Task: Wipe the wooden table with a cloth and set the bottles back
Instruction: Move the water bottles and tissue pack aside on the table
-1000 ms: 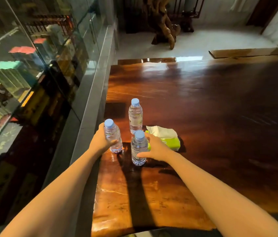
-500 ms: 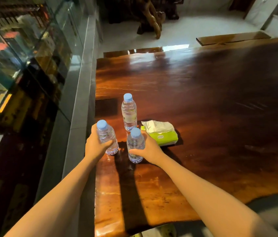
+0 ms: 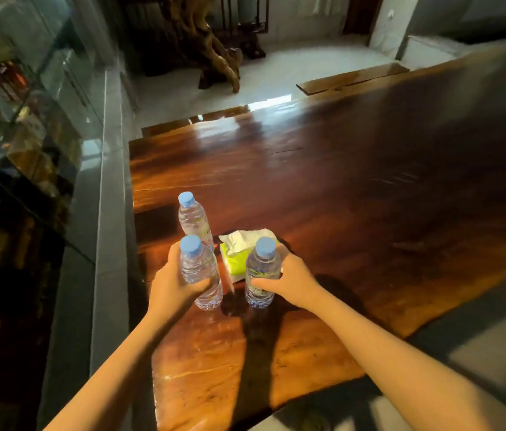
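Note:
Three clear water bottles with blue caps are near the left edge of the dark wooden table. My left hand grips the left bottle, raised off the wood and tilted slightly. My right hand is wrapped around the right bottle, also raised a little above the surface. The third bottle stands upright behind them, untouched. A green tissue pack with a white tissue sticking out lies between the held bottles. No cloth is in view.
A glass wall with a grey ledge runs along the table's left side. A wooden bench and a carved root sculpture stand on the pale floor beyond the far edge. The table's near edge is irregular.
Both hands have lifted their bottles off the table and moved them apart, the right one further right. The view has tilted and shifted.

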The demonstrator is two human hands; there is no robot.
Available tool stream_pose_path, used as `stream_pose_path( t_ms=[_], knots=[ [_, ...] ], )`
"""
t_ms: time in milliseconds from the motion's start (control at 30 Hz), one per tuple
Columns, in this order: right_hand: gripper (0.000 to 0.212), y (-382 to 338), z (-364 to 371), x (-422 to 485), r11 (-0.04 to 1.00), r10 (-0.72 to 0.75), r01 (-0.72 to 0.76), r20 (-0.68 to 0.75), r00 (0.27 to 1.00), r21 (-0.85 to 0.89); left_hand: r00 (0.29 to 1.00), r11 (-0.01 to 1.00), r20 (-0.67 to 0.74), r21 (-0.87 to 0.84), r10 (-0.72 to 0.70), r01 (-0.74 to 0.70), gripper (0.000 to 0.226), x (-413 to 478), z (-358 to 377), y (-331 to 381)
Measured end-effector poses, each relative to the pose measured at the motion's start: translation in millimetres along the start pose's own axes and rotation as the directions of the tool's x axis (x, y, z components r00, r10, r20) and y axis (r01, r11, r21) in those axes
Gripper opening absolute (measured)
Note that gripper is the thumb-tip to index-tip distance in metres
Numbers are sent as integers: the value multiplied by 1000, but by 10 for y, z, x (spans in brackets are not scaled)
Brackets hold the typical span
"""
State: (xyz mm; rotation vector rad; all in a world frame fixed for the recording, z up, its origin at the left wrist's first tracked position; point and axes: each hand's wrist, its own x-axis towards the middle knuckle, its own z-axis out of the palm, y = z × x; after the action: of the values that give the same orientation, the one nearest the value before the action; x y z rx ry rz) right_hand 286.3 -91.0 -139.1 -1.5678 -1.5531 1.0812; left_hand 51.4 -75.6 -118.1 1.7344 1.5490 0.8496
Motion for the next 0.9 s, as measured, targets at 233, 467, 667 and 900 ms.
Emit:
stream_pose_path(
  t_ms=[233,467,667,900],
  knots=[
    [55,357,-889,-225,998,59,-52,-162,985,43,986,991,103,-10,131,-131,63,202,723,703],
    [63,984,-2021,-370,988,153,-152,-388,909,34,955,989,259,-49,146,-138,60,502,1861,1341],
    [74,1523,-2905,-379,970,226,-236,-553,802,54,917,989,371,-71,146,-129,59,779,2843,1864],
    [73,2091,-3662,-295,952,275,-295,-652,707,81,881,986,444,-98,165,-135,63,1080,3716,2267]
  ],
)
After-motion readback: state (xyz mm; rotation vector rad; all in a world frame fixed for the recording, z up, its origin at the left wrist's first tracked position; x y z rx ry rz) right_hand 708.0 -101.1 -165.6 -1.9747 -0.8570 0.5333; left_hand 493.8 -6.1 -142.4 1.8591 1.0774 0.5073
